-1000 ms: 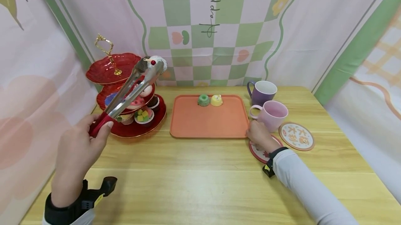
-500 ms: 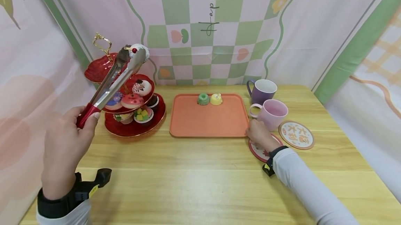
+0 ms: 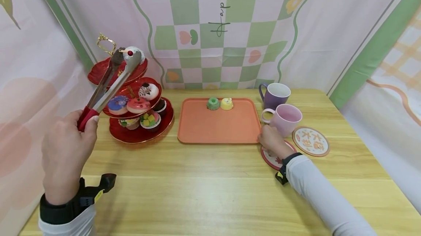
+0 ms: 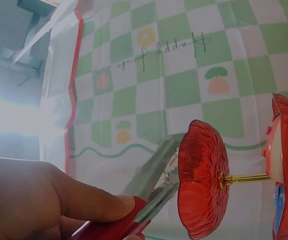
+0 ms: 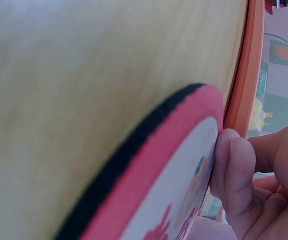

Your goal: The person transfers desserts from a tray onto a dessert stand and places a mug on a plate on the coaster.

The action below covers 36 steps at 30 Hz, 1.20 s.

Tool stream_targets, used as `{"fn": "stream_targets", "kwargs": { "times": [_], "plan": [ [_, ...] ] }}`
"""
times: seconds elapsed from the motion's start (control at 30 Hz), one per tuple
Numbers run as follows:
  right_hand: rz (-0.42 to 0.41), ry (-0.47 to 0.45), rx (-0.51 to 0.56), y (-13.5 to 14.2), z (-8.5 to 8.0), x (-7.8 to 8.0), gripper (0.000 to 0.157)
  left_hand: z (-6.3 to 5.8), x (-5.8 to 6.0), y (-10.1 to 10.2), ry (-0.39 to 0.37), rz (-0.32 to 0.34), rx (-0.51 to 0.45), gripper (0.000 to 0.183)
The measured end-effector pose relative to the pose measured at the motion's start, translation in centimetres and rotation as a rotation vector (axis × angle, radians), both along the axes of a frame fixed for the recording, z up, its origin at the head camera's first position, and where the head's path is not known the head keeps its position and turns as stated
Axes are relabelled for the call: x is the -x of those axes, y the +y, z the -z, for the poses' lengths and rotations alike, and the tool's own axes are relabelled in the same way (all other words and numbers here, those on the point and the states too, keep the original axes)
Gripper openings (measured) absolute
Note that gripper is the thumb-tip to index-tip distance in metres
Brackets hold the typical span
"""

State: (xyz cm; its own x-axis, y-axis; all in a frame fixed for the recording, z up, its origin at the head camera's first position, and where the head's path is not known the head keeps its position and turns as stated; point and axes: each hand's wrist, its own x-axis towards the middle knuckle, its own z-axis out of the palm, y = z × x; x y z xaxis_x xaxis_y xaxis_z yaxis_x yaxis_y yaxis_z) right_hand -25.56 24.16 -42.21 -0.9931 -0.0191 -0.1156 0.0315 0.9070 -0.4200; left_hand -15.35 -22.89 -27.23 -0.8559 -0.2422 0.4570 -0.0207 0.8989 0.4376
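My left hand [image 3: 67, 155] grips metal tongs [image 3: 108, 90] by their red handles. Between the tong tips sits a small round white cake [image 3: 137, 50] with a red cherry, over or in front of the top tier of a red three-tier stand [image 3: 142, 71]; the left wrist view hides most of the cake behind that tier [image 4: 203, 185]. With curled fingers, my right hand [image 3: 274, 143] pinches the near right corner of an orange tray [image 3: 218, 128], above a red-rimmed coaster [image 5: 158, 180]. Green and yellow cakes [image 3: 226, 103] stand at the tray's back.
Donuts [image 3: 138, 105] fill the stand's middle tier, and cupcakes [image 3: 150, 121] its bottom one. Right of the tray stand a pink mug [image 3: 287, 119] and a purple mug [image 3: 275, 99]. Another coaster [image 3: 310, 141] lies beside them. A patterned cloth [image 3: 210, 16] hangs behind the table.
My left hand has moved left with the tongs and the white cake, from right of the stand to its top tier. The right hand has stayed at the tray corner.
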Motion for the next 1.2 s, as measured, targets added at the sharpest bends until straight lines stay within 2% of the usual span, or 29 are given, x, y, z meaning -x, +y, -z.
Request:
{"fn": "stream_targets", "kwargs": {
  "times": [0.4, 0.57, 0.83, 1.0, 1.2],
  "plan": [
    [-0.005, -0.014, -0.020, -0.1, -0.1, 0.1, 0.015, -0.9, 0.3, 0.4, -0.079, -0.036, 0.031, 0.034],
    [0.005, -0.022, -0.004, -0.2, -0.1, 0.0, 0.016, -1.1, 0.1, 0.5, -0.089, -0.044, 0.032, 0.034],
    [0.016, -0.034, 0.013, -0.1, -0.1, -0.1, 0.015, -1.2, -0.1, 0.8, -0.065, -0.030, 0.039, 0.035],
    [-0.001, -0.004, -0.008, 0.0, 0.0, 0.0, 0.014, -1.0, -0.2, 0.8, -0.046, -0.022, 0.043, 0.035],
    [0.024, -0.042, 0.027, -0.1, 0.0, -0.1, 0.014, -0.6, 0.0, 1.2, 0.003, -0.016, 0.067, 0.036]
  ]
}}
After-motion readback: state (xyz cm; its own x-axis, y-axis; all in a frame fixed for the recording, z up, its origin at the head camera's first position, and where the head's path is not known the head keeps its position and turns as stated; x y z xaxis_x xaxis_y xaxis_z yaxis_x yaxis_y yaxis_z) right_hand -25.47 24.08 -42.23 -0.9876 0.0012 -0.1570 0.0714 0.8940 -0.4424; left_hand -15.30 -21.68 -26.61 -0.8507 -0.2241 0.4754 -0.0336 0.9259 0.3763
